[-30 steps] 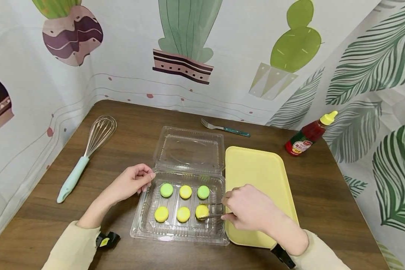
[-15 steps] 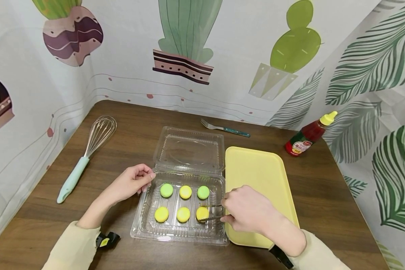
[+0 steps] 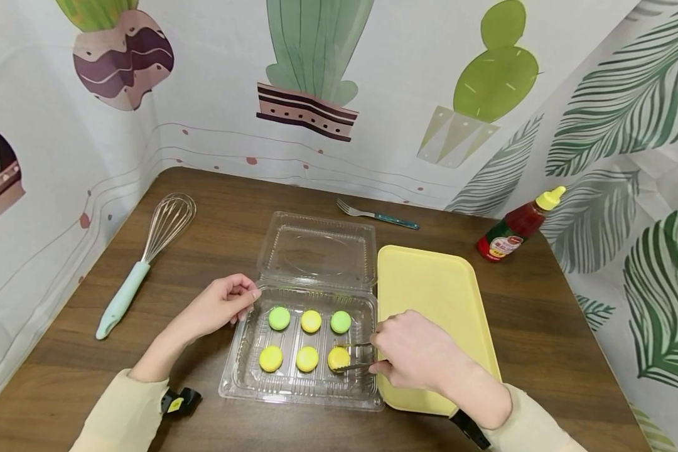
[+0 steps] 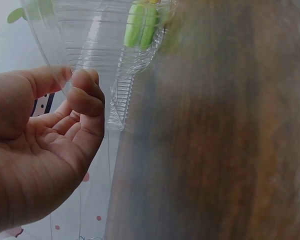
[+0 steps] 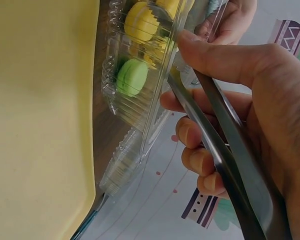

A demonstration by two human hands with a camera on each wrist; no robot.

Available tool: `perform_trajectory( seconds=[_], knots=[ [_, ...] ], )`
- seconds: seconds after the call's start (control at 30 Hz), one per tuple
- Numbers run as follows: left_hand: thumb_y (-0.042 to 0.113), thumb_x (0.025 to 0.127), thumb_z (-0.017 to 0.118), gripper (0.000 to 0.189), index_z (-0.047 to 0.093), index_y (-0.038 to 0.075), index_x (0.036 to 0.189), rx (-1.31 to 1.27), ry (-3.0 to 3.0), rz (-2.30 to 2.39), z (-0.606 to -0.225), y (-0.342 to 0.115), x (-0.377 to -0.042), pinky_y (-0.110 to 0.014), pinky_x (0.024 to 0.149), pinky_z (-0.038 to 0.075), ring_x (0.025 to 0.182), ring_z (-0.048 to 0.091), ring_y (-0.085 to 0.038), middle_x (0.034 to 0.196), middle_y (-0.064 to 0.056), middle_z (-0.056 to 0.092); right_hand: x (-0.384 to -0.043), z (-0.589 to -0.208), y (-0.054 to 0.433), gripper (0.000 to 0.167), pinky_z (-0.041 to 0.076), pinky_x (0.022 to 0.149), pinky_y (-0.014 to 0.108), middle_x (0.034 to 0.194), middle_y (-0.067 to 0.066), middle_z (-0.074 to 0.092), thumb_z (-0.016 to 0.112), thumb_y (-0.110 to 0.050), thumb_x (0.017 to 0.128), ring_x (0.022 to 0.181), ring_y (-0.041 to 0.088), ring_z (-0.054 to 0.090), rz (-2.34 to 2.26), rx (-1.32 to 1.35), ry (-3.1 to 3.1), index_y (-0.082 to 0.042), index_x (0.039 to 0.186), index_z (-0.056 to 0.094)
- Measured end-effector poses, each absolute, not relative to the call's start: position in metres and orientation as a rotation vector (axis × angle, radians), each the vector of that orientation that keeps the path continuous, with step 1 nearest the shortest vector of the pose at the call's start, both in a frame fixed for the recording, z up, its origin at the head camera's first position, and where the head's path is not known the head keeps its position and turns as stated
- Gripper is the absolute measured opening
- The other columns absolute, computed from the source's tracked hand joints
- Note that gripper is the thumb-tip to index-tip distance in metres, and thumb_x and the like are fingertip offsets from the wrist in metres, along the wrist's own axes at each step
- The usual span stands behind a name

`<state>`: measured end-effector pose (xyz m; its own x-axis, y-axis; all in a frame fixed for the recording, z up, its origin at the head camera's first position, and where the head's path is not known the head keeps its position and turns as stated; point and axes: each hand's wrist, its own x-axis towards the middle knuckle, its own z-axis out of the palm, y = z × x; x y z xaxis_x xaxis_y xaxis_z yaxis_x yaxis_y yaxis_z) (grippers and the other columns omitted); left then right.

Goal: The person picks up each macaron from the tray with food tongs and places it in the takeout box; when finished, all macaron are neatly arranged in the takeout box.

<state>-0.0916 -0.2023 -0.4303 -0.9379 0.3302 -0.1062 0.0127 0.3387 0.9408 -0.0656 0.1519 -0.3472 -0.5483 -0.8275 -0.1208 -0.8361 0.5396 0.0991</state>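
A clear plastic clamshell box [image 3: 299, 400] lies with its lid [image 3: 316, 251] folded back, holding green and yellow macarons in two rows. My left hand [image 3: 226, 304] pinches the box's rim at the far left corner; its thumb and index finger grip the edge in the left wrist view. In my right hand [image 3: 415, 348] are metal tongs [image 5: 262, 200], thumb on one arm and fingers on the other. The tong tips reach over the box's right wall and straddle the near-right yellow macaron [image 3: 339, 358]. A green macaron [image 3: 340, 321] sits just behind it.
Right beside the box lies a yellow tray [image 3: 435, 282], partly under my right hand. A fork [image 3: 378, 216] is at the back, a red sauce bottle [image 3: 511, 229] at the back right. On the left lies a whisk [image 3: 132, 282] with a mint handle.
Near-right yellow macaron has shifted slightly toward the near side and looks flatter than a second ago. The tongs moved slightly with it. My left hand has stayed at the rim.
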Motion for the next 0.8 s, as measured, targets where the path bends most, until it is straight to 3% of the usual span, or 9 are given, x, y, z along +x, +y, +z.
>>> perform_trajectory(
  seconds=[0.23,0.4,0.67,0.8],
  knots=[
    [0.012,0.101,0.060,0.020,0.057,-0.008,0.104,0.314,2.312,1.653,-0.425,-0.202,-0.090,-0.027,0.049,0.045,0.055,0.051,-0.016,0.067,-0.006,0.054,-0.067,-0.346,0.153,0.041,0.046,0.051,0.030,0.059,-0.013,0.047,0.079,-0.051,0.078,0.052,0.008,0.049,0.219,-1.453,2.702,-0.020,0.063,0.057],
    [0.012,0.101,0.060,0.020,0.057,-0.007,0.105,0.318,2.309,1.654,-0.426,-0.202,-0.091,-0.027,0.049,0.045,0.055,0.051,-0.016,0.067,-0.006,0.054,-0.069,-0.347,0.157,0.038,0.049,0.055,0.032,0.068,-0.011,0.055,0.078,-0.053,0.078,0.061,0.011,0.058,0.203,-1.462,2.706,-0.016,0.075,0.067],
    [0.013,0.101,0.060,0.021,0.057,-0.008,0.104,0.319,2.327,1.628,-0.430,-0.202,-0.092,-0.027,0.049,0.046,0.055,0.051,-0.014,0.066,-0.005,0.055,-0.071,-0.349,0.166,0.038,0.049,0.055,0.032,0.066,-0.011,0.051,0.079,-0.052,0.078,0.061,0.010,0.057,0.103,-1.480,2.737,-0.015,0.082,0.070],
    [0.013,0.101,0.060,0.021,0.057,-0.008,0.103,0.318,2.331,1.630,-0.431,-0.202,-0.092,-0.027,0.049,0.046,0.055,0.051,-0.014,0.067,-0.005,0.055,-0.072,-0.349,0.170,0.039,0.050,0.055,0.032,0.071,-0.010,0.058,0.079,-0.051,0.078,0.065,0.010,0.060,0.027,-1.468,2.747,-0.014,0.090,0.072]
  ],
)
